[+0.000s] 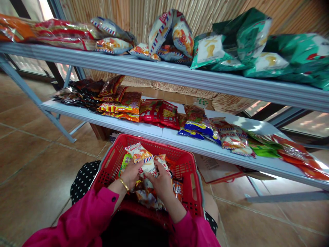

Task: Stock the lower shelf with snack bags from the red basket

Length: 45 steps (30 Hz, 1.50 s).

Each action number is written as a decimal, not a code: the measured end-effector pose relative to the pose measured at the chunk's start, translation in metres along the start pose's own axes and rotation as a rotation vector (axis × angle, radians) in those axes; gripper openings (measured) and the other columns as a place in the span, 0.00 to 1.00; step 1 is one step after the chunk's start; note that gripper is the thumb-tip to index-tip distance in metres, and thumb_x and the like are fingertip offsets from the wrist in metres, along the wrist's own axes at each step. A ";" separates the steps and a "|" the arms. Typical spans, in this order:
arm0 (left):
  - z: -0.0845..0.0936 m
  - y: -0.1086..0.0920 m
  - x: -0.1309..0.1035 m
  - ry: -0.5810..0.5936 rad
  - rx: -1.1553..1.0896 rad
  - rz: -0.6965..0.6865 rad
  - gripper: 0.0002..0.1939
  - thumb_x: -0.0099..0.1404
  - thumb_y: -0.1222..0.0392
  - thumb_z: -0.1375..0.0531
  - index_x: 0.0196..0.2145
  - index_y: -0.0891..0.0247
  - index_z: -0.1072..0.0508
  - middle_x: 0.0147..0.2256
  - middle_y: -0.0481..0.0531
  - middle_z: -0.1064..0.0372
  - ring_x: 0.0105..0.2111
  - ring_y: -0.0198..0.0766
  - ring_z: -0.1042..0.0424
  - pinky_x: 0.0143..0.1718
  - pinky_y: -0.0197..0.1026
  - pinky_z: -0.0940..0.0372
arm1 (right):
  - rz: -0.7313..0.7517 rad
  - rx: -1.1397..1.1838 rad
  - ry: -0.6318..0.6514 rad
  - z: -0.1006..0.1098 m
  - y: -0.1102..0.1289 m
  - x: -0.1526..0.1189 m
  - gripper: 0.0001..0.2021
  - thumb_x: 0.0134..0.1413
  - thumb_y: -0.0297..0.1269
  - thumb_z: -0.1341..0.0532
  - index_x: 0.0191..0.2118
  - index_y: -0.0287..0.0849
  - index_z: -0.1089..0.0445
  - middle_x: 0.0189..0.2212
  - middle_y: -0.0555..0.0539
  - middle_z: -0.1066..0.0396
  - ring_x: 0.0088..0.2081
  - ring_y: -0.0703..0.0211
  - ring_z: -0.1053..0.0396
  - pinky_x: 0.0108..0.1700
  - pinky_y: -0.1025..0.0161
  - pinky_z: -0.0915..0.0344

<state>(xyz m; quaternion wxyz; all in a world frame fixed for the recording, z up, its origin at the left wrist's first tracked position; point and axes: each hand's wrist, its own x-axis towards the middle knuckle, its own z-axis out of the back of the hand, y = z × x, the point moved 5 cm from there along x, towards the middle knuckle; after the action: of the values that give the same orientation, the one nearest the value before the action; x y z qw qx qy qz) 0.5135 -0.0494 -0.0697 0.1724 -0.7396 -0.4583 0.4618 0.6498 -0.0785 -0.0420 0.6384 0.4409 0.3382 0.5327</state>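
Note:
Both my hands are over a red plastic basket (191, 171) on my lap, gripping small white and orange snack bags. My left hand (131, 174), with a gold bracelet at the wrist, has its fingers closed on a white and orange bag (138, 152). Close beside it, my right hand (162, 181) is closed round another white bag (159, 161). The two bags touch and overlap between my hands. Under them the basket holds several more snack bags, among them a green one (125, 162) at the left side. My hands partly hide the lower bags.
In front stands a blue-grey metal rack. Its lower shelf (151, 129) bears black, orange, red, blue, white and green snack packets. The upper shelf (167, 70) holds larger bags, with green ones (210, 51) at the right. Cardboard boxes lie on the tiled floor beneath.

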 end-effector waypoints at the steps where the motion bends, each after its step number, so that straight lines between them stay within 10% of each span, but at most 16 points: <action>1: 0.000 0.001 -0.003 -0.020 0.009 -0.004 0.27 0.54 0.59 0.33 0.51 0.61 0.36 0.39 0.57 0.24 0.31 0.43 0.23 0.28 0.41 0.32 | -0.004 0.023 0.012 -0.001 -0.002 -0.001 0.27 0.39 0.36 0.32 0.50 0.41 0.32 0.47 0.41 0.27 0.47 0.47 0.29 0.52 0.51 0.35; 20: -0.029 -0.015 -0.022 0.315 0.173 -0.194 0.28 0.51 0.54 0.31 0.48 0.63 0.32 0.41 0.57 0.25 0.37 0.44 0.25 0.41 0.45 0.32 | -0.204 0.714 0.145 0.002 0.013 0.008 0.17 0.48 0.47 0.34 0.43 0.47 0.27 0.33 0.49 0.22 0.31 0.54 0.25 0.35 0.58 0.30; 37: -0.042 -0.015 -0.037 0.463 0.225 -0.118 0.27 0.52 0.52 0.31 0.48 0.62 0.31 0.44 0.59 0.26 0.41 0.46 0.26 0.44 0.46 0.33 | -0.367 1.011 -0.296 0.020 0.009 0.013 0.18 0.36 0.40 0.29 0.37 0.42 0.26 0.29 0.49 0.21 0.29 0.54 0.25 0.34 0.56 0.28; 45: -0.032 -0.005 -0.032 0.516 0.432 -0.184 0.21 0.56 0.52 0.34 0.44 0.65 0.30 0.41 0.57 0.26 0.37 0.43 0.27 0.38 0.42 0.33 | -0.342 1.030 -0.287 0.025 0.004 0.019 0.20 0.36 0.40 0.29 0.38 0.42 0.29 0.30 0.50 0.21 0.29 0.57 0.25 0.33 0.59 0.28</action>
<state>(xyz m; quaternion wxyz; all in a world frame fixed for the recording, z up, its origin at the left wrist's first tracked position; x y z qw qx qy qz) 0.5324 -0.0680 -0.0330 0.4761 -0.7339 -0.3560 0.3286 0.6750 -0.0647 -0.0277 0.4574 0.7028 0.5309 0.1222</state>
